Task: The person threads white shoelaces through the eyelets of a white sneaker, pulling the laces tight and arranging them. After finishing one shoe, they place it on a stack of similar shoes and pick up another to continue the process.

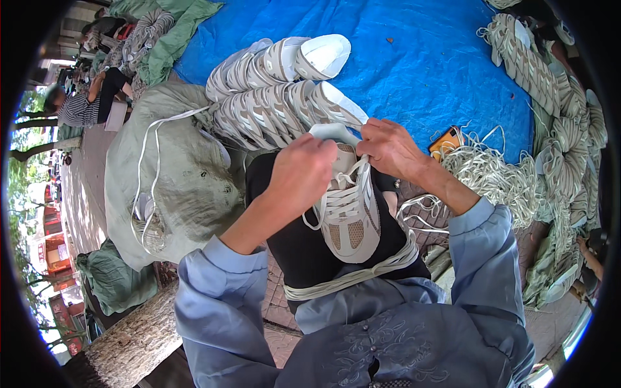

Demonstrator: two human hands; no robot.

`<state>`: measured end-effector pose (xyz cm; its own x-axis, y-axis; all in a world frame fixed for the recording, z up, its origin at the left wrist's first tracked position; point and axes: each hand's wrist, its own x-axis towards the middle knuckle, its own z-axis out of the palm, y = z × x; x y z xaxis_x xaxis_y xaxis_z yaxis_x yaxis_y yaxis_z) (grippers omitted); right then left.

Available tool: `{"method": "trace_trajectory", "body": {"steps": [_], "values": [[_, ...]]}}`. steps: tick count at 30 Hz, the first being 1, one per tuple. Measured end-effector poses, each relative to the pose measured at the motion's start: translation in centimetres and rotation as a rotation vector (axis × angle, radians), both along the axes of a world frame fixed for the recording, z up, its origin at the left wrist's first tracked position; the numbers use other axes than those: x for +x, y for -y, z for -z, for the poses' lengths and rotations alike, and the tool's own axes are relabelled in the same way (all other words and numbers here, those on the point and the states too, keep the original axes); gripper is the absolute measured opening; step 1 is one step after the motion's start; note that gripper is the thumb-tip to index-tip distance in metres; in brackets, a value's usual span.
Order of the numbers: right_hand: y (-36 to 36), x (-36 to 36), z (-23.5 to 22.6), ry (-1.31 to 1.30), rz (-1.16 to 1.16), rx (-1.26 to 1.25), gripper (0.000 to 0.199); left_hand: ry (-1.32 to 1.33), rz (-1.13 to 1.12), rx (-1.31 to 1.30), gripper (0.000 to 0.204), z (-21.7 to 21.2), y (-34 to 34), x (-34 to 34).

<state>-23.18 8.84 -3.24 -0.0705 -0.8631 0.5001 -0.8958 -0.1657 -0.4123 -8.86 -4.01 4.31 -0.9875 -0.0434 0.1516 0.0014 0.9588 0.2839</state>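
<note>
A beige and white sneaker (352, 242) rests on my black-covered lap, its toe toward me and its mesh panels on top. White shoelace (341, 204) crosses its front in rows. My left hand (304, 169) is closed at the left of the shoe's opening, and a lace loop hangs below it; its fingertips are partly hidden. On the other side my right hand (391, 149) is pinched shut on the lace, which runs up from the upper eyelets. Between both hands the pale tongue shows.
Two rows of nested sneakers (259, 113) lie ahead on a blue tarp (427, 58). A heap of loose white laces (495, 181) and an orange phone (446, 141) are at right. A grey-green sack (174, 161) stands at left. More bundled shoes (563, 129) line the far right; a seated person (84, 103) is far left.
</note>
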Motion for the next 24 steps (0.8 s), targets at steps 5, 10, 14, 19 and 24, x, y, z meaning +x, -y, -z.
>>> {"method": "trace_trajectory", "body": {"steps": [5, 10, 14, 19, 24], "values": [[0.0, 0.0, 0.0, 0.059, 0.038, 0.015, 0.016, -0.053, -0.045, 0.123, 0.008, -0.8, -0.5, -0.5], [0.2, 0.2, 0.2, 0.095, 0.049, 0.001, 0.017, -0.016, -0.071, -0.149, 0.01, 1.1, -1.9, 0.8], [0.2, 0.4, 0.2, 0.111, 0.047, 0.009, 0.015, -0.043, -0.015, -0.201, 0.012, 2.4, -2.4, 1.1], [0.0, 0.3, 0.5, 0.105, 0.047, 0.027, 0.014, 0.112, -0.116, 0.396, 0.008, 1.7, -3.2, 0.4], [-0.2, 0.3, 0.4, 0.166, 0.05, 0.056, 0.016, 0.198, -0.173, 0.43, 0.005, 0.7, -1.7, -0.5]]}}
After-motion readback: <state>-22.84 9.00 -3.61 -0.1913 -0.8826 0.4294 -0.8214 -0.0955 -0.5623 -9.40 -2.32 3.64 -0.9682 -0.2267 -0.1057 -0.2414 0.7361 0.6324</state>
